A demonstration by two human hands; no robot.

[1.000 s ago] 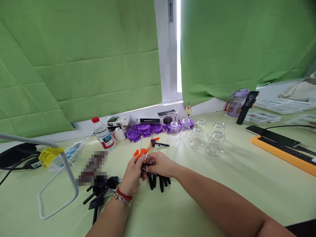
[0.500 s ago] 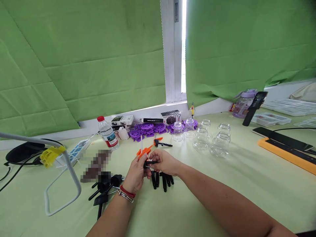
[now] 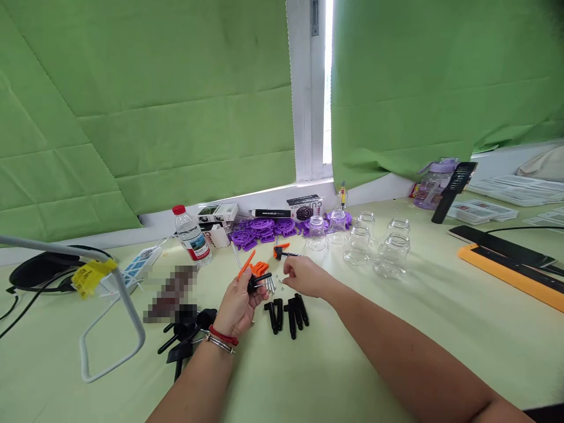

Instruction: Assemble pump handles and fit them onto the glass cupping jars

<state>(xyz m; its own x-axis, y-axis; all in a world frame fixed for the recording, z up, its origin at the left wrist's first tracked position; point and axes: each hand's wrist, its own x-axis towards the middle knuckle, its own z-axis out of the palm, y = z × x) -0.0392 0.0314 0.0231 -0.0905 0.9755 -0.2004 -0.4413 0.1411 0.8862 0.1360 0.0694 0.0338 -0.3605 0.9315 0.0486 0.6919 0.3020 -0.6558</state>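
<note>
My left hand (image 3: pixel 238 305) is closed around a black crank-like part (image 3: pixel 252 284) with an orange blade (image 3: pixel 247 264) and a thin metal rod sticking out of it. Fingers curled together, my right hand (image 3: pixel 304 275) is low over the table by some tiny metal nuts (image 3: pixel 281 282); whether it pinches one is hidden. Between the hands lie several metal screws (image 3: pixel 270 284) and orange plastic pieces (image 3: pixel 259 268). Just beyond my right fingers rests another black-and-orange part (image 3: pixel 278 252). Several black plastic handles (image 3: pixel 291 320) lie in front of the hands.
Several glass jars (image 3: pixel 392 258) stand upside down at right. Purple plastic parts (image 3: pixel 262 228) and boxes (image 3: pixel 218 212) line the window wall. A water bottle (image 3: pixel 191 238), black assembled pieces (image 3: pixel 180 338) and a bent grey metal frame (image 3: pixel 132 320) are at left. An orange-and-black paper trimmer (image 3: pixel 511 276) lies far right.
My right hand has let go of the black part and moved right, to the nuts. My left hand has tilted the part, so its orange blade and rod now show.
</note>
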